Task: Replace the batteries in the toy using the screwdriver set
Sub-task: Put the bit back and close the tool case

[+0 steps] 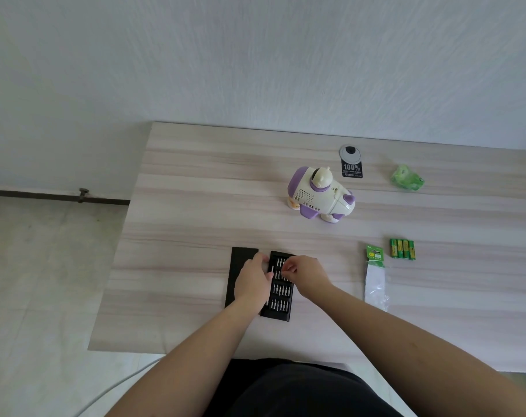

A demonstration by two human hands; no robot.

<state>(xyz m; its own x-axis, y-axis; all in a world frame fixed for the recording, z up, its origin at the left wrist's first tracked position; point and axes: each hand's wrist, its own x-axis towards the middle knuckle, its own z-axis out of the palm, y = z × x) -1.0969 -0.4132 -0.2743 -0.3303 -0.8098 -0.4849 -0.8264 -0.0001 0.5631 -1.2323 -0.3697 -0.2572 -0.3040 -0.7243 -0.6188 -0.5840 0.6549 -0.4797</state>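
A black screwdriver-set tray with rows of silver bits lies near the table's front edge. Its black cover lies just to its left. My left hand grips the tray's left side, where the silver screwdriver handle sits, thumb on the tray. My right hand pinches a bit in the tray's upper rows with fingertips curled. The white and purple toy stands farther back on the table. Several green batteries lie side by side at the right.
An opened battery blister pack lies between the tray and the batteries. A crumpled green wrapper and a grey cable grommet with a black tag sit near the back edge. The table's left edge drops to the floor.
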